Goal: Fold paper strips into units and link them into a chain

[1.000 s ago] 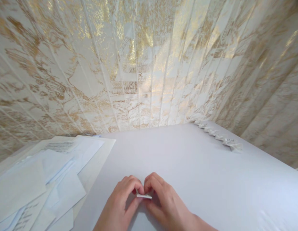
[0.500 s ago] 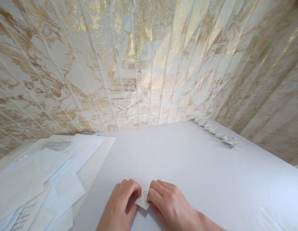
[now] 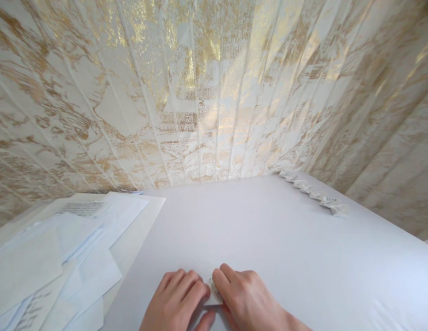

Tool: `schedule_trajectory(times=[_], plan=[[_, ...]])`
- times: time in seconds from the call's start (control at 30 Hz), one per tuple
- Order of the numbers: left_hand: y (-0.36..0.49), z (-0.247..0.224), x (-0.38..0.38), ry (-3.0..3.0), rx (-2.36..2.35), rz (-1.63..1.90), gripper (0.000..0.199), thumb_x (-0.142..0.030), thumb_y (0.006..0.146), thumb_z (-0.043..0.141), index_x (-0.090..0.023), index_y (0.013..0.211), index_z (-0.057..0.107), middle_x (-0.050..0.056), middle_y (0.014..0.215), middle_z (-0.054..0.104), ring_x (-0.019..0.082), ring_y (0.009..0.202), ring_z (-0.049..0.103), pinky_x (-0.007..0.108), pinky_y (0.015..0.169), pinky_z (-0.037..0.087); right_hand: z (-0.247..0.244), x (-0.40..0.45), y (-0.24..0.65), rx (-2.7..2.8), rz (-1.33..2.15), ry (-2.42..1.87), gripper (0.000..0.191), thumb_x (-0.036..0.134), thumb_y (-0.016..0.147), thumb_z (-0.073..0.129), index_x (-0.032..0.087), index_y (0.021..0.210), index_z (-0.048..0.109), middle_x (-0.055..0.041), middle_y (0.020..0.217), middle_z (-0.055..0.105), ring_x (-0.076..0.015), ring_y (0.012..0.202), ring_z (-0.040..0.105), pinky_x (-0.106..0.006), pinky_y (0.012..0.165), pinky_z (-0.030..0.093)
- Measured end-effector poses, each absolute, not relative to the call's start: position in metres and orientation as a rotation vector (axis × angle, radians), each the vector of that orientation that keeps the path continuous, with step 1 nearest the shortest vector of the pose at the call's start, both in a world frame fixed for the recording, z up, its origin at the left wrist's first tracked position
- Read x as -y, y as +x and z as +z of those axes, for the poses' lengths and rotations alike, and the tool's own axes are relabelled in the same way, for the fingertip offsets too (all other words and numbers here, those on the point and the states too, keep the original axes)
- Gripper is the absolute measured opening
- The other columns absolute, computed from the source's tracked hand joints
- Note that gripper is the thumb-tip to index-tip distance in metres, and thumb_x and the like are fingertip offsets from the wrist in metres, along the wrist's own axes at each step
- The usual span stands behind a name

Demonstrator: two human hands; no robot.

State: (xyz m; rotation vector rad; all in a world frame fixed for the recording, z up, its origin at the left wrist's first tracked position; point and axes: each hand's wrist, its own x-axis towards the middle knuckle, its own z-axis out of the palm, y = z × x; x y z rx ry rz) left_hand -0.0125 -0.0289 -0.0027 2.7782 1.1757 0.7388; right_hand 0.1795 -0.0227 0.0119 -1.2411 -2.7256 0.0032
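Observation:
A small folded piece of white paper (image 3: 214, 298) with some print on it is between my two hands, low in the middle of the view. My right hand (image 3: 246, 294) pinches its right side, fingers bent over it. At the left side, the curled fingertips of my left hand (image 3: 181, 296) press on the paper, with the thumb lower down. My fingers cover much of the paper, so its full shape is hidden.
Loose sheets and cut pieces of paper (image 3: 93, 271) lie heaped on the left of the white table (image 3: 234, 225). A row of several small folded paper pieces (image 3: 315, 195) runs along the far right edge. Gold-patterned curtain-like fabric (image 3: 207, 115) hangs behind.
The folded paper has turned and lies lower between my hands, more covered by fingers. My left hand has shifted slightly right, its fingers now over the paper.

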Motion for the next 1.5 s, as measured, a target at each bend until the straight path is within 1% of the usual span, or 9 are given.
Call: schedule_trajectory(times=[0.13, 0.2, 0.3, 0.43, 0.67, 0.87, 1.03, 1.33, 1.5], plan=[[-0.017, 0.002, 0.023, 2.798, -1.202, 0.727, 0.011, -0.015, 0.089, 0.057, -0.024, 0.082, 0.055, -0.002, 0.082, 0.063, 0.017, 0.076, 0.056, 0.030, 0.071, 0.041, 0.011, 0.021, 0.183, 2.605, 0.156, -1.200, 0.020, 0.001, 0.074, 0.056, 0.021, 0.080, 0.052, 0.0003, 0.074, 0.063, -0.0134, 0.055, 0.056, -0.026, 0.047, 0.029], [-0.020, 0.003, 0.022, 2.785, -1.237, 0.716, 0.013, -0.014, 0.089, 0.056, -0.024, 0.082, 0.057, -0.002, 0.082, 0.064, 0.017, 0.076, 0.057, 0.030, 0.070, 0.041, 0.012, 0.020, 0.185, 2.519, 0.302, -1.165, 0.020, 0.000, 0.077, 0.056, 0.020, 0.080, 0.056, 0.0004, 0.077, 0.064, -0.0132, 0.061, 0.059, -0.024, 0.054, 0.036], [-0.022, 0.002, 0.021, 2.743, -1.282, 0.701, 0.012, -0.016, 0.090, 0.056, -0.024, 0.081, 0.059, -0.002, 0.079, 0.064, 0.017, 0.075, 0.057, 0.030, 0.069, 0.041, 0.015, 0.017, 0.188, 2.360, 0.548, -1.185, 0.019, 0.002, 0.079, 0.062, 0.021, 0.082, 0.064, 0.0024, 0.076, 0.065, -0.0125, 0.068, 0.059, -0.021, 0.063, 0.040], [-0.019, 0.001, 0.021, 2.630, -1.332, 0.700, 0.013, -0.024, 0.092, 0.056, -0.024, 0.080, 0.060, -0.002, 0.079, 0.063, 0.017, 0.077, 0.057, 0.030, 0.069, 0.042, 0.020, 0.014, 0.188, 2.209, 0.701, -1.285, 0.016, 0.005, 0.079, 0.069, 0.021, 0.076, 0.068, 0.0040, 0.068, 0.064, -0.0140, 0.071, 0.055, -0.023, 0.070, 0.040], [-0.016, -0.002, 0.015, 2.377, -1.430, 0.677, 0.014, -0.029, 0.091, 0.060, -0.023, 0.077, 0.060, 0.001, 0.088, 0.060, 0.021, 0.086, 0.056, 0.034, 0.074, 0.044, 0.027, 0.012, 0.183, 2.099, 0.802, -1.438, 0.024, 0.004, 0.078, 0.070, 0.018, 0.066, 0.056, 0.0024, 0.072, 0.058, -0.0169, 0.081, 0.051, -0.029, 0.077, 0.039], [-0.012, 0.001, 0.015, 2.372, -1.474, 0.642, 0.011, -0.026, 0.088, 0.059, -0.024, 0.077, 0.059, 0.001, 0.088, 0.060, 0.021, 0.085, 0.056, 0.034, 0.072, 0.044, 0.026, 0.013, 0.181, 2.117, 0.794, -1.444, 0.021, 0.004, 0.078, 0.067, 0.019, 0.069, 0.055, 0.0003, 0.085, 0.057, -0.0190, 0.088, 0.049, -0.033, 0.082, 0.039], [-0.009, 0.000, 0.013, 2.374, -1.496, 0.635, 0.010, -0.025, 0.085, 0.059, -0.024, 0.075, 0.059, 0.001, 0.089, 0.059, 0.022, 0.085, 0.055, 0.034, 0.071, 0.044, 0.023, 0.013, 0.180, 2.107, 0.766, -1.429, 0.024, 0.002, 0.076, 0.065, 0.019, 0.069, 0.050, -0.0006, 0.088, 0.056, -0.0193, 0.090, 0.048, -0.034, 0.084, 0.038], [-0.005, 0.005, 0.012, 2.204, -1.567, 0.687, 0.010, -0.018, 0.077, 0.068, -0.023, 0.072, 0.062, 0.001, 0.092, 0.057, 0.026, 0.092, 0.053, 0.041, 0.079, 0.040, 0.025, 0.011, 0.181, 2.133, 0.786, -1.431, 0.024, 0.001, 0.074, 0.063, 0.018, 0.069, 0.048, -0.0011, 0.093, 0.055, -0.0196, 0.094, 0.046, -0.035, 0.086, 0.038], [-0.007, 0.003, 0.012, 2.204, -1.543, 0.708, 0.009, -0.017, 0.079, 0.064, -0.024, 0.073, 0.062, 0.001, 0.093, 0.057, 0.026, 0.093, 0.052, 0.041, 0.079, 0.040, 0.024, 0.009, 0.183, 2.113, 0.808, -1.390, 0.020, 0.005, 0.082, 0.061, 0.019, 0.071, 0.052, -0.0010, 0.095, 0.055, -0.0194, 0.096, 0.046, -0.036, 0.088, 0.038]])
